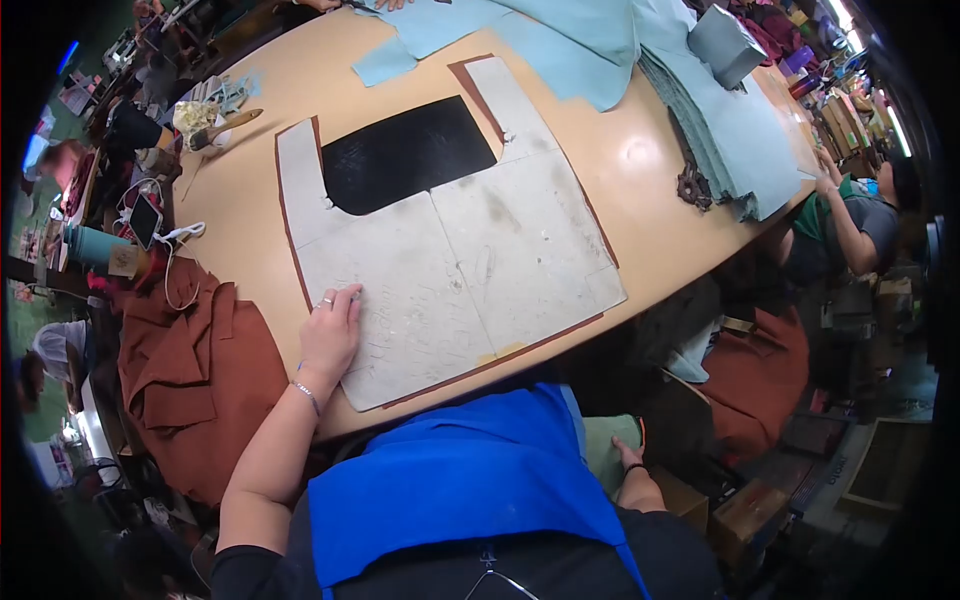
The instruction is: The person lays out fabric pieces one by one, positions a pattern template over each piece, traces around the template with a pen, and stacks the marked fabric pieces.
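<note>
At 8 o'clock, folded rust-brown material (pixel 205 385) is draping at the pale tan table's (pixel 645 205) edge. At 9 o'clock, the left hand (pixel 331 325) is resting on the U-shaped grey-white board (pixel 440 270), fingers bunching together; I cannot tell whether they are pinching anything. The board is lying centrally over a rust-brown sheet (pixel 478 95). Around 4:30, the right hand (pixel 630 456) is touching grey-green material (pixel 604 452), its grip too obscured to tell.

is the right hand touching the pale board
Apart: the head view shows the right hand past the edge of the table, a clear gap from the pale board.
</note>
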